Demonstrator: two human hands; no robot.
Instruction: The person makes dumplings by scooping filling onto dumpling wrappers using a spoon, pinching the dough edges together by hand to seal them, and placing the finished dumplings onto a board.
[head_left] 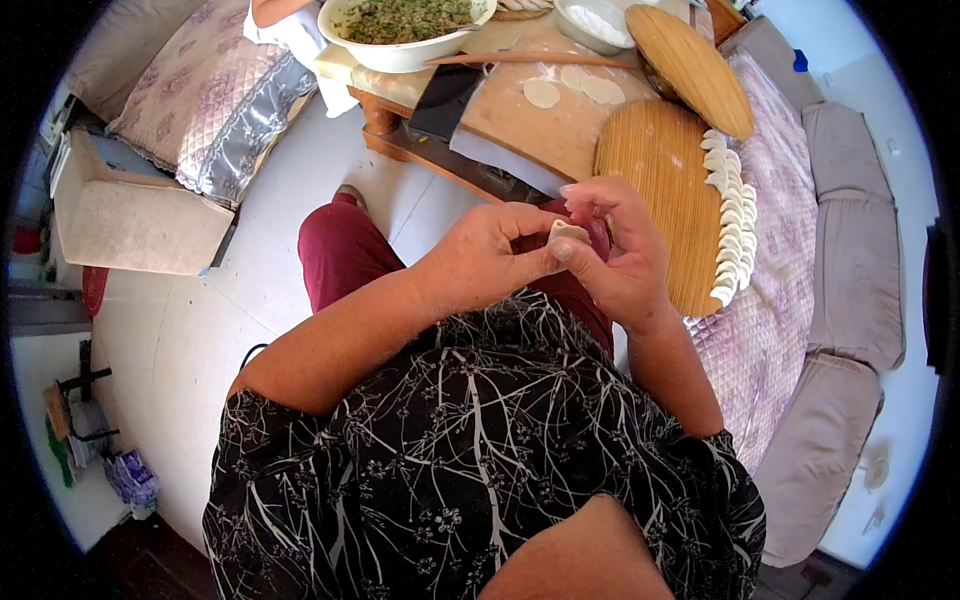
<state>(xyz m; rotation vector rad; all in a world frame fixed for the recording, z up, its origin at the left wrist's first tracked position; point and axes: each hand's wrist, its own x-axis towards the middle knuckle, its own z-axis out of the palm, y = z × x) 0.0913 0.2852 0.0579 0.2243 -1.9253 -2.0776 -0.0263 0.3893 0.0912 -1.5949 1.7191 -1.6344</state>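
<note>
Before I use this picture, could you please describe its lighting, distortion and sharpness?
Head view: strong wide-angle bending, with black corners and bluish fringes at the edge; head view: the pale floor looks bright, nearly washed out in places; head view: the left hand, right hand and dough piece look fairly sharp.

I see a black top [420,430] printed with pale branches and small blossoms, its sleeves [250,430] short, over maroon trousers [345,250].
</note>
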